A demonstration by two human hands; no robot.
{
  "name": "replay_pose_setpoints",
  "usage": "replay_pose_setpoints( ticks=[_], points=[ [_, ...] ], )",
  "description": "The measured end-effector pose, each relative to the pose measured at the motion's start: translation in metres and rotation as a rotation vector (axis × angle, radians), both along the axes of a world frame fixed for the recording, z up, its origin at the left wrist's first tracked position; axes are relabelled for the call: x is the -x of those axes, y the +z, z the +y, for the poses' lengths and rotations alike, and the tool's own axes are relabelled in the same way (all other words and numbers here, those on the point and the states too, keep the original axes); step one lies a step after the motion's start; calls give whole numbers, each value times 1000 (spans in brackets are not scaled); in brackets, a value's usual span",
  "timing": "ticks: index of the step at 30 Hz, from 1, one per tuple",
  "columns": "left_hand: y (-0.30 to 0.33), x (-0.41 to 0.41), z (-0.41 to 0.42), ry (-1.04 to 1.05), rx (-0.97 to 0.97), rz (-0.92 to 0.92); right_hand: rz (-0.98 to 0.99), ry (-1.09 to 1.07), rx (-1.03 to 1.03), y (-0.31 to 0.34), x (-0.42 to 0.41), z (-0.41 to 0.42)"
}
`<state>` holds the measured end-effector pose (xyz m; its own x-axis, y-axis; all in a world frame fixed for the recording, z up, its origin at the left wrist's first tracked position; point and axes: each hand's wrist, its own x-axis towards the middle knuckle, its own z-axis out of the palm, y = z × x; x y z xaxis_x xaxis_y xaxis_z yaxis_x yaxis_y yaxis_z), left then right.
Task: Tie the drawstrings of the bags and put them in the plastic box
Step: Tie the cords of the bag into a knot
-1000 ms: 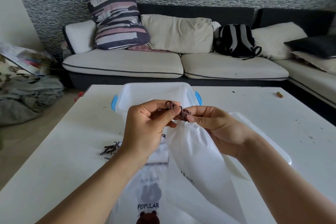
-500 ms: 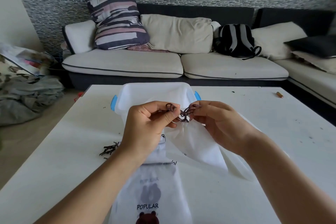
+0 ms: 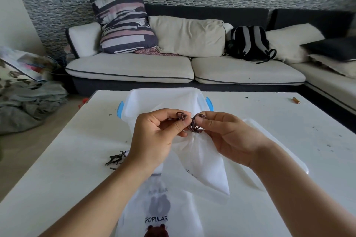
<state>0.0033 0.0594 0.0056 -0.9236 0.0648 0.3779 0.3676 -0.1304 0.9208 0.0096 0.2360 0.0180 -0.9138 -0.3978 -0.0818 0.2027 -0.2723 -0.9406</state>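
Centre of the frame, above the table [image 3: 57, 179]: both hands hold a white bag [image 3: 200, 161] up by its neck. The left hand [image 3: 156, 140] pinches one dark loop of the drawstring [image 3: 193, 124] btwn thumb & forefinger; the right hand [image 3: 227, 136] pinches the other loop, fingers curled round it.

Change vs 0.5 s ago: the hands have closed in a little, the loops now sit tight over a bunched neck, and the bag hangs narrower, w/ its lower corner reaching further down-right. A second ago the cord was only a loose tangle btwn the fingers. So the bow looks nearly set; prob. one last tug, then this bag can go in.

The plastic box [image 3: 134, 106] stands just behind the hands, centre frame, blue clips on its sides. How much is in it, can't tell, as the hands cover most of it. Its lid [image 3: 289, 154] seems to lie right of centre, under the right wrist.

Lower centre: a second bag [image 3: 169, 208] w/ "POPULAR" and a bear print lies flat, and its cord ends [image 3: 115, 159] sprawl left of centre, so it still looks untied. Nothing blocks the way to the box. A small brown stick [image 3: 296, 100] lies at the far right edge of the table; sofa [image 3: 134, 67] and backpack [image 3: 248, 42] behind, well apart.
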Motion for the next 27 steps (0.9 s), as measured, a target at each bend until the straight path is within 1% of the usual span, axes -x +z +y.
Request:
replay_pose_setpoints(
  ticks=[4,8,18,22,27],
  points=[
    [1,1,-1,12,-41,-18,19,-37,81,-6,5,1],
    [0,1,-1,14,-36,-4,27,-118,56,-6,8,2],
    [-2,1,-3,12,-13,-11,46,-36,-43,-3,5,1],
    [-2,3,-2,13,20,1,123,-160,-72,-1,5,1],
    [-5,4,-3,32,43,-4,155,-283,-3,-3,6,-5]
  ],
)
